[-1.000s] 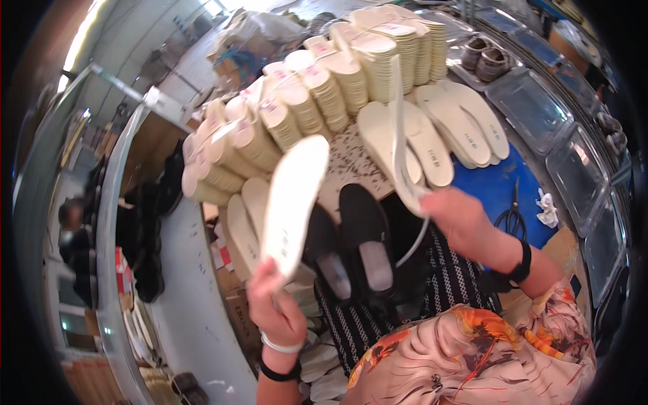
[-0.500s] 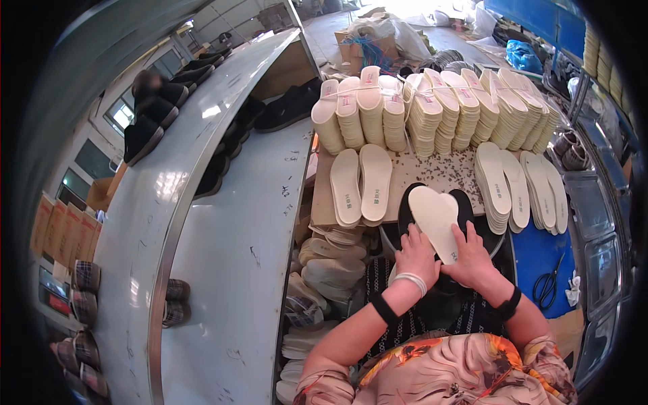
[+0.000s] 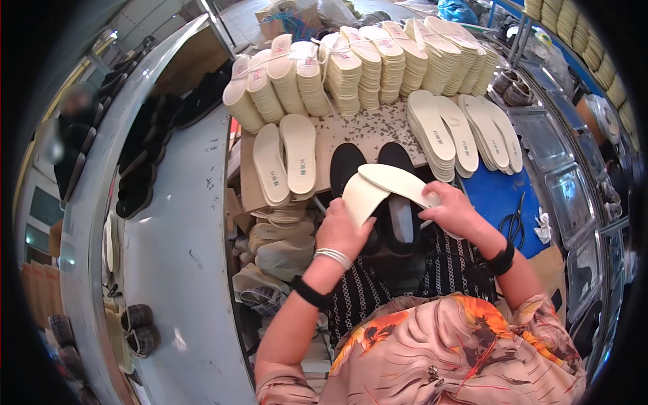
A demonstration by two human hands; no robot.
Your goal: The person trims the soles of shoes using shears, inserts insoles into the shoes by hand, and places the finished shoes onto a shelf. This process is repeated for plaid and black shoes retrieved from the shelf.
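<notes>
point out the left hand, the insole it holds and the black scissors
Left hand (image 3: 339,233), head view, back of the hand
Insole it holds (image 3: 363,196), head view, middle of its broad face
Black scissors (image 3: 518,214), head view, near the pivot

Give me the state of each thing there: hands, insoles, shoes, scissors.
Left hand: gripping one insole
Right hand: gripping another insole
Held insoles: raised, overlapping in view
Black shoes: upright, side by side, partly hidden
Insole bundles: stacked, tied
Scissors: lying on blue surface, blades seemingly shut

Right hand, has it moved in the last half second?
Yes, the right hand has moved rightward, nearer the scissors on the blue surface.
</notes>
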